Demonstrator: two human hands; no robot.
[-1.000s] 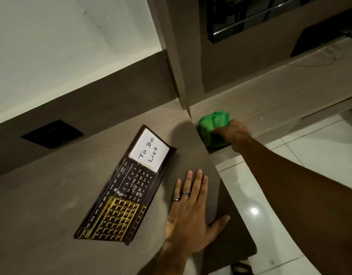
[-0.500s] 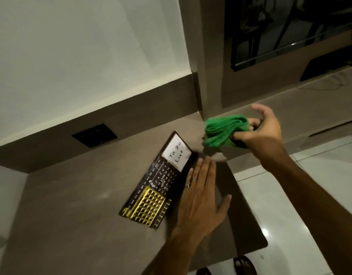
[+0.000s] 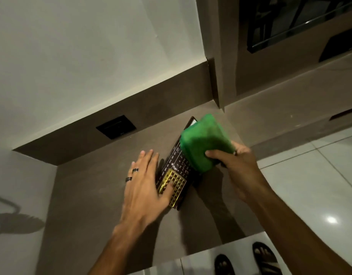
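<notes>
While the right hand (image 3: 237, 167) grips the green cloth (image 3: 203, 141) above the calendar board (image 3: 176, 181), the left hand (image 3: 145, 187), fingers straight, presses the board's left edge on the desk (image 3: 87, 195); bare surface lies to the left.

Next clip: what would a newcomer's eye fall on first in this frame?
The bright green cloth stands out right of centre, bunched in the right hand and hiding the far end of a dark calendar board. Just left of it, the left hand, fingers straight and wearing two rings, reaches over the brown counter with its thumb across the board's gold grid.
</notes>
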